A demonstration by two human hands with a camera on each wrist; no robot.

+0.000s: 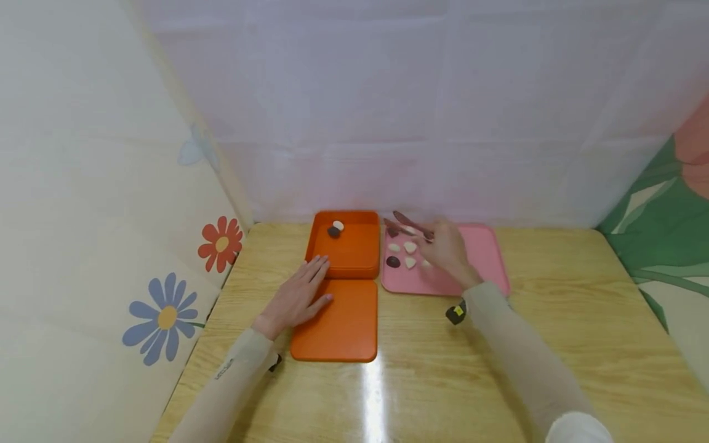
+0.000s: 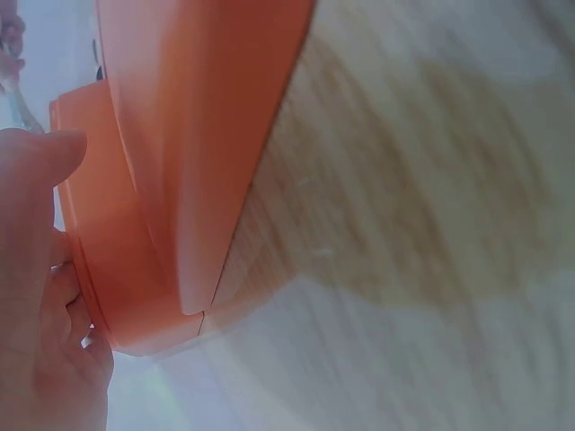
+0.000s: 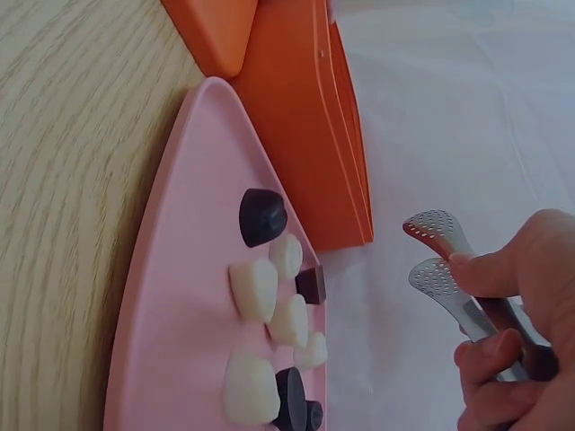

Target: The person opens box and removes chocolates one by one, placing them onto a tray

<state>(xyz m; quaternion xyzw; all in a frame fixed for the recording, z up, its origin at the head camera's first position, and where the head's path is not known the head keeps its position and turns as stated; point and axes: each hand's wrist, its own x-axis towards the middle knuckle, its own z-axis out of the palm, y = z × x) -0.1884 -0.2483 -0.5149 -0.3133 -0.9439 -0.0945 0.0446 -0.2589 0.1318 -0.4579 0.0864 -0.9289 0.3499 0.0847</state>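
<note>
My right hand (image 1: pixel 447 249) grips a pair of metal tongs (image 3: pixel 454 301) with dark handles and perforated tips. The tips stand apart with nothing between them, over the pink tray (image 1: pixel 471 271). On that tray lie several white chocolates (image 3: pixel 254 289) and dark chocolates (image 3: pixel 262 216). With fingers fairly straight, my left hand (image 1: pixel 296 295) rests on the near left edge of the orange box (image 1: pixel 378 246), its thumb over the flat orange lid (image 1: pixel 343 326). Inside the box, a white piece (image 1: pixel 338 226) and a dark piece (image 1: pixel 333 232) sit side by side near the back.
Box and tray stand side by side on a wooden table (image 1: pixel 581 320), close to the pale cloth (image 1: pixel 360 123) behind. The lid lies in front of the box. Flower-patterned panels (image 1: pixel 166 317) border the table at both sides.
</note>
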